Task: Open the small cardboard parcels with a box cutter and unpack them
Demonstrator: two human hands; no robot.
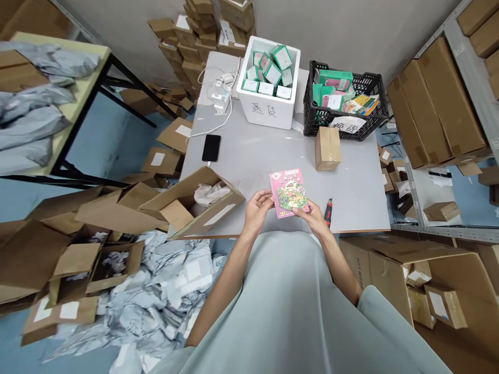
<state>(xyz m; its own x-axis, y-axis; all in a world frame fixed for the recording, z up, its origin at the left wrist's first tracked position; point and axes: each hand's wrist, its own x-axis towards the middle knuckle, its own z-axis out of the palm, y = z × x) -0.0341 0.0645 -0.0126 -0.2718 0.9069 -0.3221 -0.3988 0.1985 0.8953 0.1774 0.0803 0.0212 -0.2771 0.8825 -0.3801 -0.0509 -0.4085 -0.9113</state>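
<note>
A pink booklet [289, 193] with a colourful garden picture on its cover is held up over the front of the grey table. My right hand [313, 217] grips its lower right corner, thumb on the cover. At the left edge, the curled fingers of my left hand [257, 209] pinch the booklet; the fingertips are partly hidden. A red and black box cutter [328, 213] lies just right of my right hand. To the left of my left hand, an open cardboard box [230, 200] holds crumpled pale packing material.
A white foam box [267, 111] and a black crate [312, 111] hold green-edged boxes at the table's back. A small carton [328, 150] and a phone [211, 148] lie nearer. Grey mailer bags [144, 306] and opened cartons cover the floor at left; a large carton [374, 265] stands right.
</note>
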